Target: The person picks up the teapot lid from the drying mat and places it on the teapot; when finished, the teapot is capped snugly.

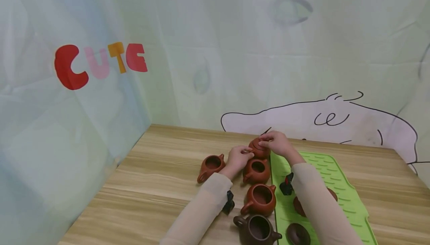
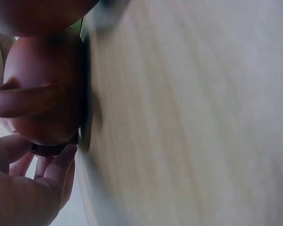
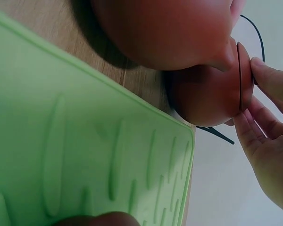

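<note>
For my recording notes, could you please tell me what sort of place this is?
Probably a makeshift filming or practice corner: a printed cloth backdrop hangs behind a wood-grain table, with teapots lined up by a green mat.

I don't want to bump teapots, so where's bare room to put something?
There's bare wood between the left cloth wall and leftmost teapot, and also right of the green mat. Crowded: the mat's left edge, with a row of teapots, the left hand and right hand at its far end.
</note>
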Demonstrator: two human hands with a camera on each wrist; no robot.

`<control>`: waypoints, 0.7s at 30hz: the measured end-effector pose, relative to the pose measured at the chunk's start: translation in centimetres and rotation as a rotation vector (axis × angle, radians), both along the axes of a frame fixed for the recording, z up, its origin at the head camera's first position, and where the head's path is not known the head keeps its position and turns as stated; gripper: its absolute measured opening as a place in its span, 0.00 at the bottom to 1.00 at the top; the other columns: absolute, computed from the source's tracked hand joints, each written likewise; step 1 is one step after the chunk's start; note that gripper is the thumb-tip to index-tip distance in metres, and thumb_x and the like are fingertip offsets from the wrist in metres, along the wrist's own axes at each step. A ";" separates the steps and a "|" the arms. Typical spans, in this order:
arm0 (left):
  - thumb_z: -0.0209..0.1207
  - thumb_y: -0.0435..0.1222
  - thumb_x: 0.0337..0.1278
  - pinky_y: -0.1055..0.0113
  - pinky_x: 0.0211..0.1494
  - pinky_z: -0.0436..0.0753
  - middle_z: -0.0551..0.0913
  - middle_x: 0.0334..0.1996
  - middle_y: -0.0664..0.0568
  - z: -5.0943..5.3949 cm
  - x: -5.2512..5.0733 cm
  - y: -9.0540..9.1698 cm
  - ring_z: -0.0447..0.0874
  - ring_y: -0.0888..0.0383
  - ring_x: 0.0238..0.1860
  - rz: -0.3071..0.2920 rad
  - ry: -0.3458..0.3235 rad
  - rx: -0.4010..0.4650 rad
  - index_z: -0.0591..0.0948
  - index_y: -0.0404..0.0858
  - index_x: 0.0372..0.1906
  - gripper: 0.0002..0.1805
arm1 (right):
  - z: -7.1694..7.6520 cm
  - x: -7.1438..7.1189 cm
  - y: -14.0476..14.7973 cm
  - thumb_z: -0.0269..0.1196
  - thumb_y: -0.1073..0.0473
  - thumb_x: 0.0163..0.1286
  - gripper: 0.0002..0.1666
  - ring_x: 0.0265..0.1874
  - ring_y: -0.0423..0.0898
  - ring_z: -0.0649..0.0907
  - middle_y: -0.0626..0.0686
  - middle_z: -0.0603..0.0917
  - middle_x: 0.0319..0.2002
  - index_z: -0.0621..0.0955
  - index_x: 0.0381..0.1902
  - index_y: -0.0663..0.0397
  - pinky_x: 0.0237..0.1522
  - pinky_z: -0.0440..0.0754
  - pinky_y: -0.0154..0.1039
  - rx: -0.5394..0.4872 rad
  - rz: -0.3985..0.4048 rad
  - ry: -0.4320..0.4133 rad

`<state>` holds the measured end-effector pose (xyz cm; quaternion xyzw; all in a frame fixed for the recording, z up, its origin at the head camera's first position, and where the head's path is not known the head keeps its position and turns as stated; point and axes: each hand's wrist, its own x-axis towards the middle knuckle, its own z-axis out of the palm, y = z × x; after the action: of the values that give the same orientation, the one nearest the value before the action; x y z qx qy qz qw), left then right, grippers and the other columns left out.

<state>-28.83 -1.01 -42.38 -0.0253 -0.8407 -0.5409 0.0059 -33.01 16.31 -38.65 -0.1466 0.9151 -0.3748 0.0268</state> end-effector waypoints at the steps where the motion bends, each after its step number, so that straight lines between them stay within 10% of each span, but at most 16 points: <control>1: 0.63 0.34 0.58 0.67 0.39 0.81 0.85 0.37 0.47 0.0 0.0 0.0 0.81 0.57 0.37 0.001 0.001 0.000 0.86 0.36 0.44 0.10 | 0.0 0.0 0.0 0.62 0.59 0.68 0.18 0.50 0.59 0.79 0.63 0.82 0.46 0.81 0.51 0.65 0.49 0.80 0.52 0.004 -0.002 0.000; 21: 0.64 0.32 0.56 0.66 0.40 0.80 0.85 0.35 0.45 0.9 0.2 0.1 0.81 0.56 0.37 -0.002 -0.035 0.038 0.85 0.32 0.42 0.10 | 0.5 0.1 0.3 0.61 0.57 0.69 0.23 0.51 0.60 0.78 0.67 0.80 0.51 0.78 0.56 0.69 0.50 0.79 0.53 -0.009 -0.010 -0.019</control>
<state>-28.67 -0.87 -41.44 -0.0165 -0.8301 -0.5573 -0.0086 -32.94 16.63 -38.13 -0.1386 0.9137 -0.3806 0.0332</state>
